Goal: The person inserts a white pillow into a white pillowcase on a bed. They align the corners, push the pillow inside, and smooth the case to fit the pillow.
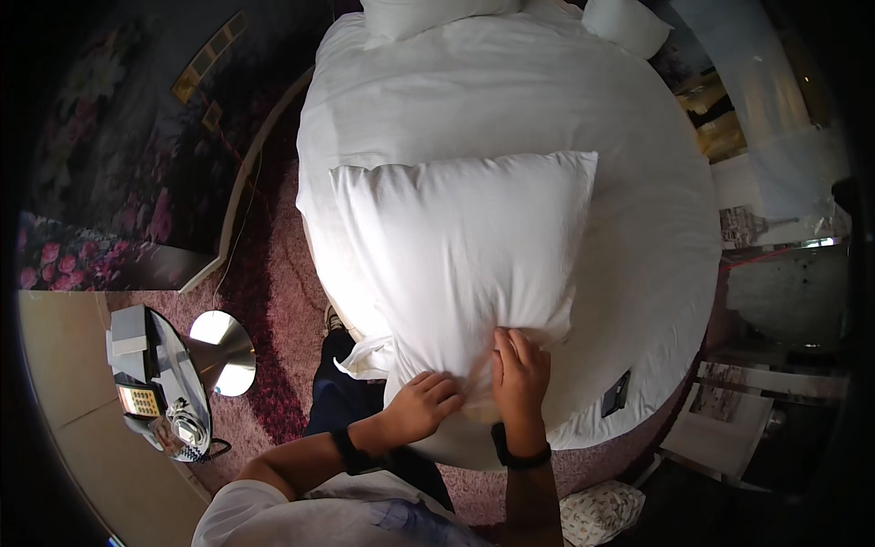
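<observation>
A white pillow in a white pillowcase (465, 239) lies on the round bed's white sheet (656, 294), close to its near edge. At the pillowcase's near end, my left hand (425, 405) rests on the gathered cloth with bent fingers. My right hand (521, 366) is at the near right part of the same end, fingers curled at the fabric. Whether either hand pinches the cloth cannot be told. A loose flap of white cloth (369, 357) sticks out at the pillow's near left. Both wrists wear black bands.
A black phone (615, 394) lies on the sheet at right. More white pillows (625, 27) are at the bed's far end. At left stands a small table with a telephone (140, 401) and coiled cable. A patterned cushion (601, 513) and a white chair (714, 427) are at lower right.
</observation>
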A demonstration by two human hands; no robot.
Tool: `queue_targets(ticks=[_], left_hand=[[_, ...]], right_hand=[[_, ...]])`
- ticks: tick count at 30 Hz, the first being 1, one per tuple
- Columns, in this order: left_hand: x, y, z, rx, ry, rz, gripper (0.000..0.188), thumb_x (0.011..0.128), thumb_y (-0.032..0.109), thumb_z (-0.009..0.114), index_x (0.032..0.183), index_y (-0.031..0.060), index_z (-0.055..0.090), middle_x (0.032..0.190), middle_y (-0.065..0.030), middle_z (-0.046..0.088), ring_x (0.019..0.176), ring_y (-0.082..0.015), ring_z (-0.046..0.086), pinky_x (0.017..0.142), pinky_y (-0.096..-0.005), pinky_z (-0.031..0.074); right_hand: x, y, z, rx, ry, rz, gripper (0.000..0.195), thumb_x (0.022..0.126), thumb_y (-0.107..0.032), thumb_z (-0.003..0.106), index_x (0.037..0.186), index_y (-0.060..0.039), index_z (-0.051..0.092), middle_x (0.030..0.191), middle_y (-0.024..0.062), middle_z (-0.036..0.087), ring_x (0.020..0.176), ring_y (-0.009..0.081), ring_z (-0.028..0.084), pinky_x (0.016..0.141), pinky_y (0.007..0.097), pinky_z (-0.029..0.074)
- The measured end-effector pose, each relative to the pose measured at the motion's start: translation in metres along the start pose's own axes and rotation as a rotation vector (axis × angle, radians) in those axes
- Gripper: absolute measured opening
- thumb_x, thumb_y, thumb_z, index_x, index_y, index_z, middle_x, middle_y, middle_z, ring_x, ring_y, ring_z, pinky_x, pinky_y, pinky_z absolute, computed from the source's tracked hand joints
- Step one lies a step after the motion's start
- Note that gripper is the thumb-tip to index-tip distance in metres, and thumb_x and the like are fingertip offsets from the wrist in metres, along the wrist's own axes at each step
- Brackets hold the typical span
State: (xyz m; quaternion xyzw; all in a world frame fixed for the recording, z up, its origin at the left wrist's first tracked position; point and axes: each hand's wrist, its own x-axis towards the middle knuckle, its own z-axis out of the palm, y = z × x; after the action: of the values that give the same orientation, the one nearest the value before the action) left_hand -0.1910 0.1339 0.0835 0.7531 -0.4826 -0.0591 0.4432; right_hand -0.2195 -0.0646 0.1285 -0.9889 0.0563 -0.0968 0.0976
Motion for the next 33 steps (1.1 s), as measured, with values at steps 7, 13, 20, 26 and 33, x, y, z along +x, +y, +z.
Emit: queue_targets(ticks=[7,13,20,26,33], left_hand=[[-0.022,-0.017,-0.004,-0.002,0.014,-0.102,0.020,0.082,0.015,0.067,0.100,0.0065,0.065,0.096,-0.0096,0.060,0.094,-0.0297,0.061,0.084,-0.0392,0.051],[-0.028,-0.061,-0.011,-0.196,0.314,-0.445,0.039,0.080,0.028,0.079,0.106,0.0049,0.062,0.110,-0.0140,0.060,0.102,-0.0345,0.059,0.091,-0.0435,0.049],[-0.047,-0.084,-0.007,-0.221,0.137,-0.454,0.079,0.067,0.038,0.089,0.130,0.0064,0.055,0.138,-0.0199,0.046,0.128,-0.0406,0.047,0.106,-0.0454,0.044],[-0.036,-0.106,0.041,-0.282,0.356,-0.717,0.094,0.066,0.035,0.093,0.139,0.0064,0.043,0.142,-0.0260,0.037,0.131,-0.0434,0.042,0.107,-0.0475,0.043],[0.041,-0.082,0.046,-0.305,0.402,-0.739,0.052,0.081,0.015,0.082,0.124,0.0050,0.055,0.110,-0.0177,0.062,0.096,-0.0329,0.063,0.082,-0.0392,0.053]], right_hand=[[-0.002,-0.012,-0.004,-0.029,-0.117,-0.043,0.036,0.083,-0.013,0.071,0.116,-0.0045,0.064,0.118,0.0079,0.062,0.102,0.0286,0.061,0.080,0.0443,0.046],[-0.026,-0.017,-0.003,-0.040,-0.152,0.076,0.048,0.083,-0.018,0.071,0.126,0.0006,0.058,0.130,0.0207,0.055,0.120,0.0392,0.056,0.095,0.0485,0.046],[-0.046,-0.005,0.001,-0.030,-0.233,0.081,0.071,0.087,-0.024,0.068,0.146,0.0031,0.041,0.152,0.0318,0.035,0.141,0.0494,0.033,0.116,0.0572,0.028],[-0.040,0.022,0.027,0.010,-0.205,0.122,0.074,0.086,-0.026,0.068,0.147,0.0039,0.040,0.154,0.0317,0.033,0.142,0.0501,0.032,0.116,0.0593,0.026],[-0.036,0.076,0.039,0.112,-0.073,0.173,0.065,0.084,-0.010,0.064,0.145,0.0031,0.044,0.152,0.0310,0.037,0.141,0.0471,0.036,0.116,0.0532,0.030]])
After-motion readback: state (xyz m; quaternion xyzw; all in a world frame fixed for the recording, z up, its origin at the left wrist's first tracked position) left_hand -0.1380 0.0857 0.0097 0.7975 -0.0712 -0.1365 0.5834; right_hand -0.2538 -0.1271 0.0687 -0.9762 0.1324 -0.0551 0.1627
